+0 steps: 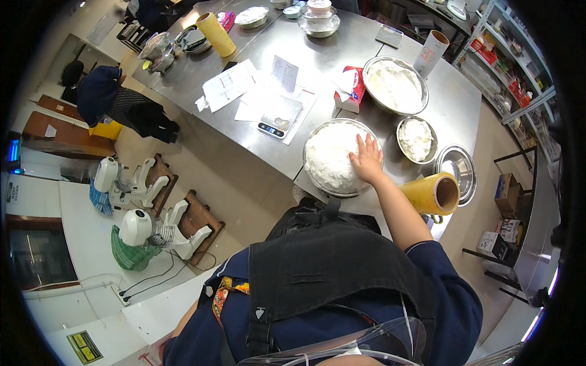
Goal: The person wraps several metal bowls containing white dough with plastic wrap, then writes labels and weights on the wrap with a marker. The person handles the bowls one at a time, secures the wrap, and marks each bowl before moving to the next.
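Fingers spread, my right hand (367, 158) rests palm down at the right side of a heaped white mass (329, 158), grasping nothing. That mass fills a large round metal bowl (339, 194) at the table's near edge; whether it is flour or something softer, I cannot tell. My left hand is out of view. Right of my hand stands a smaller metal bowl (416, 139) of white lumps. Beyond it is another large metal bowl (394, 87) with white contents. A shiny metal bowl (460, 171) sits at the right, partly behind a yellow film roll (428, 194) near my forearm.
A digital kitchen scale (280, 116) lies among papers (231, 84) on the steel table (219, 123). A red tissue box (351, 94) stands by the bowls. Stand mixers (137, 228) are at left, where another person (119, 100) bends over. Shelving (508, 59) lines the right.
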Tool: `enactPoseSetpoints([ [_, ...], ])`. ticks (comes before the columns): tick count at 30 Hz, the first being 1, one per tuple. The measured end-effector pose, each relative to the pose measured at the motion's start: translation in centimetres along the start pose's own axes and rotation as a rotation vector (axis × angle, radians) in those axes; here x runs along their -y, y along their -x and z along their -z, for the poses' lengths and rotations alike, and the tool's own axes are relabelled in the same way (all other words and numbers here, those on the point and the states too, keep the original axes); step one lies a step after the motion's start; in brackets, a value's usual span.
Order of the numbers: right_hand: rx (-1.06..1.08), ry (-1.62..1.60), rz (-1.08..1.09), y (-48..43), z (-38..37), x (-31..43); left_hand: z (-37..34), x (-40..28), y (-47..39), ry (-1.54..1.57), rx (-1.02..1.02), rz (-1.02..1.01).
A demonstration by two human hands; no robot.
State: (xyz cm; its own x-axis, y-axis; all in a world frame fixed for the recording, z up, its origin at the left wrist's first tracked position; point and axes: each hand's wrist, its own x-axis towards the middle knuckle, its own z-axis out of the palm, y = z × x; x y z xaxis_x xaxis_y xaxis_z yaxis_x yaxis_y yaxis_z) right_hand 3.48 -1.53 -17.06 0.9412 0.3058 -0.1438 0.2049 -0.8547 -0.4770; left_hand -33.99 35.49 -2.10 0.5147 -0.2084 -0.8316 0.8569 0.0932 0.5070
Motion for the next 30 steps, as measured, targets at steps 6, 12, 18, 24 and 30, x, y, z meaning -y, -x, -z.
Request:
enactPoseSetpoints([
  [6,-0.093,-0.029,0.037,0.7,-0.3,-0.1,0.4,0.6,-1.8,-0.132,-0.011,-0.027],
  [12,-0.356,-0.098,0.084,-1.7,0.9,-1.5,0.5,-8.2,-6.2,-1.073,-0.095,-0.428],
  [18,-0.045,0.020,-0.170,-6.5,0.7,2.3,-5.9,-18.5,-12.0,-0.556,0.642,-0.732],
  [24,0.498,-0.020,-0.018,-8.1,9.3,16.2,-1.6,-23.3,-11.8,-0.521,0.779,-0.538],
  [30,0.374,-0.924,1.420,-1.9,13.6,43.9,3.7,-25.0,-12.8,-0.433,0.496,-0.529],
])
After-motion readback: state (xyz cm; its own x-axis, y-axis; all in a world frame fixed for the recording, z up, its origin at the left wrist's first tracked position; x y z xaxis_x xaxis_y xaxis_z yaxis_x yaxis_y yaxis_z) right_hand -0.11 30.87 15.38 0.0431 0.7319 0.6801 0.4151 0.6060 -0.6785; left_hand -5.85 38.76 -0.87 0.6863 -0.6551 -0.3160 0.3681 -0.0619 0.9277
